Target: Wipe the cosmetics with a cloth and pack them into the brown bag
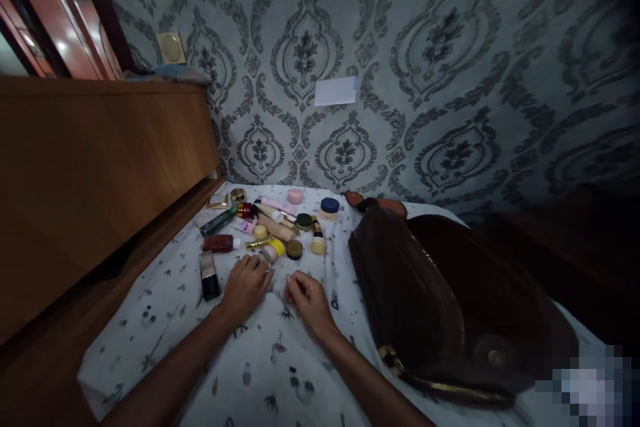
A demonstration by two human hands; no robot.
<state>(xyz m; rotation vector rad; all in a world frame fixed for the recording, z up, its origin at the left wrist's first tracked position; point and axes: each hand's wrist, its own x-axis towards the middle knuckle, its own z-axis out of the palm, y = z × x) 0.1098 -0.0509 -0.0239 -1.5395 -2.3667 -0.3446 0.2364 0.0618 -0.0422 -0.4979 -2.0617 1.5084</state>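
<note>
My left hand [247, 285] lies palm down on the patterned white cloth, its fingers loosely bent and apart, holding nothing visible. Just beyond its fingertips is a jar with a yellow band [274, 250]. To its left lies a foundation bottle with a black cap [209, 277]. My right hand [310, 302] rests to the right of it, fingers curled in toward the thumb, with no object showing in them. Ahead of the hands are a round dark-gold-lidded jar [294, 250], a gold tube [259, 243], a dark red bottle [219, 243] and a pale yellow-lidded jar [318, 246].
A large brown leather bag [400, 280] stands at the right, its mouth gaping. More cosmetics lie toward the wall, including a blue-lidded jar [329, 208], a pink jar [295, 195] and a green tube [219, 221]. A wooden cabinet [110, 160] borders the left side.
</note>
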